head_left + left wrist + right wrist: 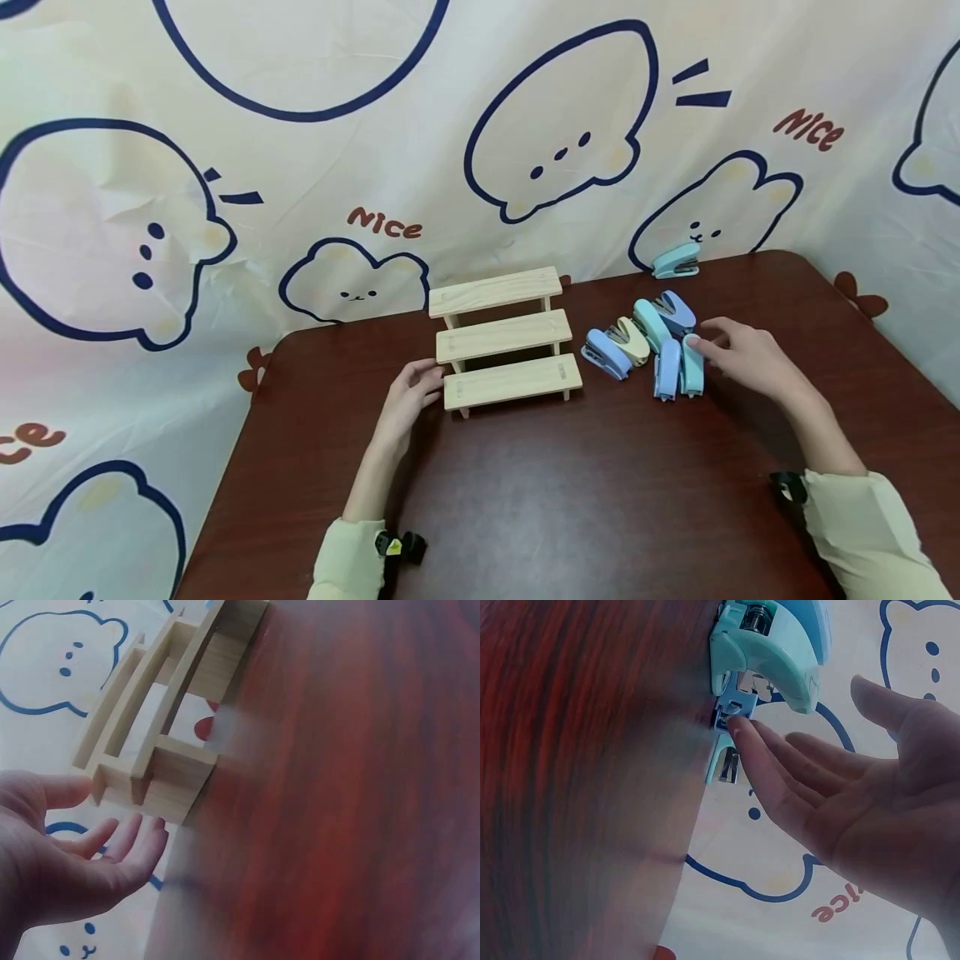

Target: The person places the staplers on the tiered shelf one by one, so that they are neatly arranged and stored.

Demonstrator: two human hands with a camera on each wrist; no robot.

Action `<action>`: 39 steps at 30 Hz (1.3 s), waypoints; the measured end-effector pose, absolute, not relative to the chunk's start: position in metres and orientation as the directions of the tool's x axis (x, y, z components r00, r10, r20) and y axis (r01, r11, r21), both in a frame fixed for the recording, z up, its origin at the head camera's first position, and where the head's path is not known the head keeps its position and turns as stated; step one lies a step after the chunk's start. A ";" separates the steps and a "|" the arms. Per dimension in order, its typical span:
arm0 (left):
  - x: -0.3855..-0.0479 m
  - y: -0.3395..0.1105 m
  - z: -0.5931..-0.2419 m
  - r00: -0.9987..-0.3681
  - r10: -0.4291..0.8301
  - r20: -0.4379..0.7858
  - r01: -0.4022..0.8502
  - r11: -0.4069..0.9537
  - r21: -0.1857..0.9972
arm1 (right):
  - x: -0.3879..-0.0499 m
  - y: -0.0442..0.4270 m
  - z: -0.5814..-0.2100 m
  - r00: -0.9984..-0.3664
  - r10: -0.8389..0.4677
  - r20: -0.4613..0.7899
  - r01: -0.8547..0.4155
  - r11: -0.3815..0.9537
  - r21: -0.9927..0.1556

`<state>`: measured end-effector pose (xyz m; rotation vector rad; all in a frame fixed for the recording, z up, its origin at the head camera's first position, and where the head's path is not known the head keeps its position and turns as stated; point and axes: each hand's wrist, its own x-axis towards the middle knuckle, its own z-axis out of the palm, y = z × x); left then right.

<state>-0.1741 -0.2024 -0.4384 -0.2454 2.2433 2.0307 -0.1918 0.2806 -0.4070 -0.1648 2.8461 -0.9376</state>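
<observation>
A three-step wooden display rack (513, 383) stands on the dark table. My left hand (408, 398) is at its left end, fingers loosely bent; in the left wrist view the thumb lies close to the rack's end, and whether it touches cannot be told. On the right lies a cluster of small staplers in blue, teal and cream. My right hand (750, 357) is beside the nearest teal stapler (692, 367), its fingers relaxed and the thumb by the stapler's top. In the right wrist view a teal stapler (769, 652) stands near the hand (832, 780), with nothing gripped.
Next to the teal stapler lies a blue stapler (667, 368); a cream stapler (632, 340) and another blue stapler (606, 354) lie further left. One more teal stapler (677, 261) sits at the table's back edge. A printed cloth (360, 167) hangs behind the table (525, 500).
</observation>
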 end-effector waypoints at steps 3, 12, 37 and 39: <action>-0.174 -0.200 -0.443 -0.982 -0.054 -0.184 -0.187 0.079 0.979 | -0.192 0.279 -0.408 -0.976 -0.176 -0.125 -0.057 0.768 -0.638; -0.174 -0.194 -0.451 -0.976 -0.043 -0.212 -0.214 0.054 0.975 | -0.193 0.276 -0.412 -0.963 -0.217 -0.162 -0.054 0.739 -0.671; -0.175 -0.195 -0.468 -0.966 -0.046 -0.256 -0.248 -0.138 0.959 | -0.196 0.276 -0.412 -0.955 -0.217 -0.200 -0.037 0.762 -0.647; -0.175 -0.195 -0.468 -0.968 -0.045 -0.248 -0.241 -0.133 0.961 | -0.195 0.275 -0.412 -0.956 -0.213 -0.201 -0.033 0.761 -0.648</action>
